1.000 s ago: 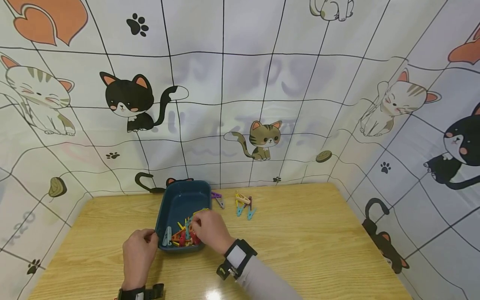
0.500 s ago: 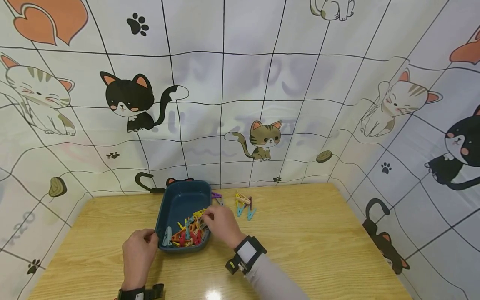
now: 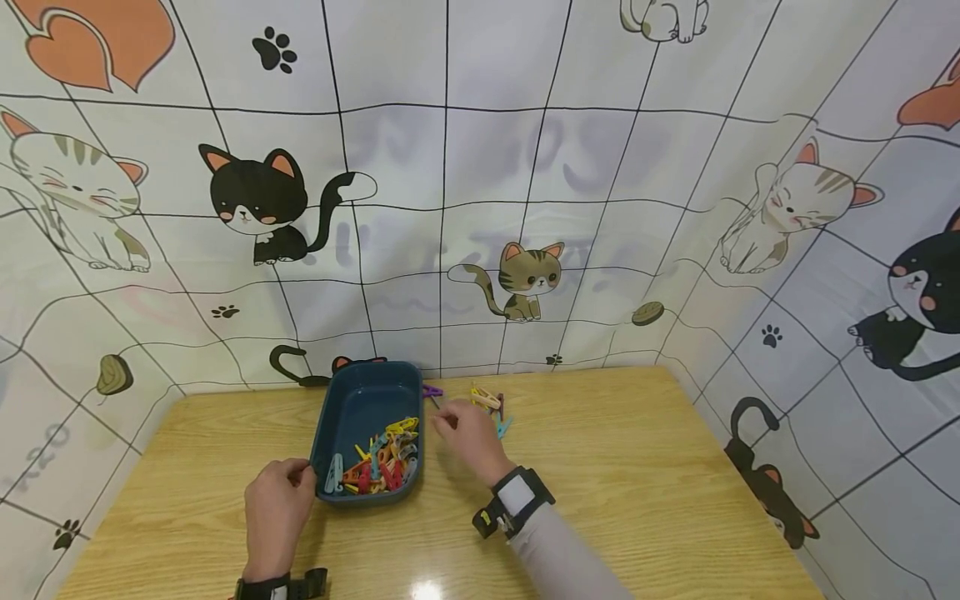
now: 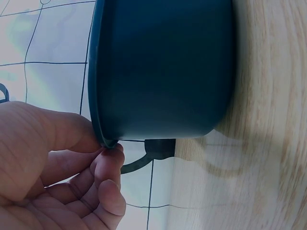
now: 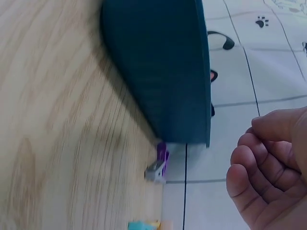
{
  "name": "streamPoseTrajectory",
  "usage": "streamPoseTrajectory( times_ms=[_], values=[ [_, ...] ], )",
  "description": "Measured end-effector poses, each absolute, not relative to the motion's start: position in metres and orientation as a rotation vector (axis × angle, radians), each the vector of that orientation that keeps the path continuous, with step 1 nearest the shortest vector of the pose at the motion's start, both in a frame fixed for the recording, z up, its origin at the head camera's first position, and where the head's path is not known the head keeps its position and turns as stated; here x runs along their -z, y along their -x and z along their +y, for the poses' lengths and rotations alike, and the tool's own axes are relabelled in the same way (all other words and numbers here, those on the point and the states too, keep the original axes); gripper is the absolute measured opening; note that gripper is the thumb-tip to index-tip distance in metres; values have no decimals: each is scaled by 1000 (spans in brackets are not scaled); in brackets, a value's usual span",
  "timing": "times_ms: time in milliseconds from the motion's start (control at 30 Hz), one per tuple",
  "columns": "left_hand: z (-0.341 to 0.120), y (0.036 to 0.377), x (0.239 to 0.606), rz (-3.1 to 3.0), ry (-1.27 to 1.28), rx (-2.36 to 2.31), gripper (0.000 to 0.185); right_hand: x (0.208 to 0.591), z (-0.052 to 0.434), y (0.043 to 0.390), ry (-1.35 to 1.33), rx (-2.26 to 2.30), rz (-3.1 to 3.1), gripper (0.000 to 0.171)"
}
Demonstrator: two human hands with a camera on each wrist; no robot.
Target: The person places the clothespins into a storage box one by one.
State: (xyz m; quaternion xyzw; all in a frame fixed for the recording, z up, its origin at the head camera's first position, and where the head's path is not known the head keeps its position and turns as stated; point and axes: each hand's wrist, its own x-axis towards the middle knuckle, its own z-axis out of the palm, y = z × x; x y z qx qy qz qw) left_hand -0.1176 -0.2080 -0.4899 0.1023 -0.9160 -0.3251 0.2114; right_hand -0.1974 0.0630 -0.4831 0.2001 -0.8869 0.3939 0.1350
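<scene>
Tray [image 3: 352,400] sits on table [image 3: 637,492], left of centre, its far end near the backdrop [image 3: 480,183]. Heap of clothes pegs [image 3: 378,462] lies in the tray's near end. Left hand [image 3: 276,512] at the tray's near-left corner, fingers on the rim. Right hand [image 3: 468,435] just right of the tray, above the table. One peg [image 3: 432,391] lies against the tray's far-right corner; a small cluster of pegs [image 3: 491,406] lies right of it, beyond the right hand.

A wooden table [image 3: 637,483] stands before a cat-print cloth backdrop [image 3: 525,167].
</scene>
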Motion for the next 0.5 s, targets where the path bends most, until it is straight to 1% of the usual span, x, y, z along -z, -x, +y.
streamPoseTrajectory(
  times_ms=[233,500],
  values=[
    [-208,118,490,-2541,-279,903,14,489,82,207,-503,-1085,-2557,10],
    [-209,119,492,-2555,-303,912,14,502,104,219,-370,-1081,-2599,7]
  ],
)
